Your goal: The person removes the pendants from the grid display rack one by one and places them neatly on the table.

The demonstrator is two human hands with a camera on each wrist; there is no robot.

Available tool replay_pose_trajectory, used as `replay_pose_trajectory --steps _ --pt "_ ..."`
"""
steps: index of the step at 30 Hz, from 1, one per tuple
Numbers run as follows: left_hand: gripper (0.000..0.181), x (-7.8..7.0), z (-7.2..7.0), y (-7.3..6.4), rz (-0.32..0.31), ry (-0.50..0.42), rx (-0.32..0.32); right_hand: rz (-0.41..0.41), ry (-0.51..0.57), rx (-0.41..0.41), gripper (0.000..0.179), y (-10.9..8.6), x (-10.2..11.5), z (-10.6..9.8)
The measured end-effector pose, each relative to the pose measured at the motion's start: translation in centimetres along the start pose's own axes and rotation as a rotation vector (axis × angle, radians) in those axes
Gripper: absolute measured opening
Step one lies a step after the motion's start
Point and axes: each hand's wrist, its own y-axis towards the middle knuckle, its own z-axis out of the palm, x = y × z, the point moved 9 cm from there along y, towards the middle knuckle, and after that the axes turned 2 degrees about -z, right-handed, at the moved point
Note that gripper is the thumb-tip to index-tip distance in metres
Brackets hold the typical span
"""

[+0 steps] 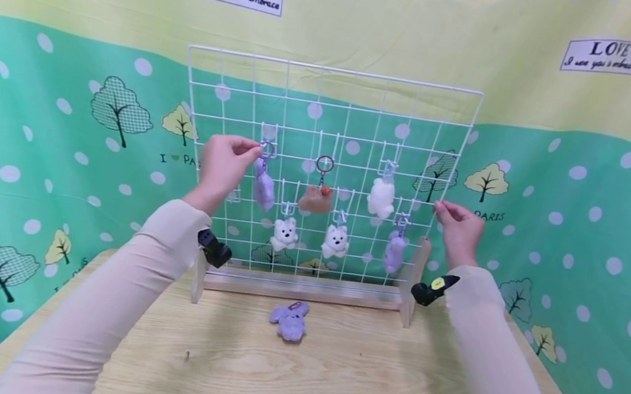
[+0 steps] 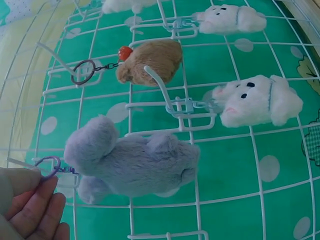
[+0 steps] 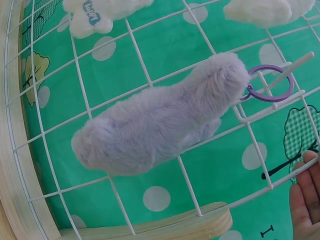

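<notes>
My left hand (image 1: 228,162) pinches the purple ring (image 2: 48,166) of a lavender plush keychain (image 2: 135,157) between thumb and forefinger. The ring is at a hook on the left part of the white wire grid rack (image 1: 335,69), and the plush hangs below it. My right hand (image 1: 462,227) holds the rack's right edge wire with its fingertips. Close to that hand, another lavender plush keychain (image 3: 160,117) hangs by its purple ring (image 3: 271,82) from a hook. A third lavender plush keychain (image 1: 291,322) lies on the table in front of the rack.
A brown plush keychain (image 1: 316,198), a white plush (image 1: 380,198) and two white dog plushes (image 1: 285,234) hang from rack hooks. The rack stands on a wooden base (image 1: 303,289). A tiny dark object (image 1: 188,356) lies on the wooden table (image 1: 284,392). A patterned curtain (image 1: 56,114) surrounds it.
</notes>
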Motion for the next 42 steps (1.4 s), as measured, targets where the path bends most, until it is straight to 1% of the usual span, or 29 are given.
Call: replay_pose_trajectory --steps 2,6,9,12,19,24,28,31,36,42 --pt "0.022 -0.1 -0.2 0.0 -0.001 -0.010 -0.009 -0.004 -0.002 -0.002 0.038 0.0 0.1 0.0" --pt "0.021 -0.2 -0.7 0.0 -0.017 -0.057 -0.017 -0.011 -0.004 -0.004 0.038 0.1 0.2 0.0" --pt "0.022 -0.3 -1.0 -0.1 -0.029 -0.115 -0.005 -0.015 -0.002 -0.006 0.038 0.0 0.2 -0.1" --pt "0.023 -0.4 -1.2 -0.5 -0.034 -0.147 0.013 -0.018 -0.001 -0.004 0.040 0.0 0.2 -0.1" --pt "0.028 -0.7 -1.8 -1.8 -0.064 -0.201 0.042 -0.013 0.004 -0.003 0.040 0.0 0.0 0.0" --pt "0.030 -0.9 -2.0 -3.1 -0.058 -0.242 0.080 -0.011 0.003 -0.002 0.041 0.0 -0.1 0.0" --pt "0.031 -0.8 -1.9 -4.1 -0.047 -0.244 0.117 -0.017 0.010 -0.007 0.039 0.0 -0.1 0.0" --pt "0.033 -0.6 -1.8 -4.9 -0.043 -0.234 0.145 -0.012 0.007 -0.006 0.040 0.0 -0.1 -0.1" --pt "0.036 0.1 -1.4 -6.3 -0.053 -0.227 0.206 0.002 0.001 -0.002 0.040 -0.2 -0.1 -0.1" --pt "0.036 2.0 -0.8 -7.9 -0.096 -0.231 0.268 -0.011 0.006 -0.009 0.038 -0.3 0.0 -0.1"
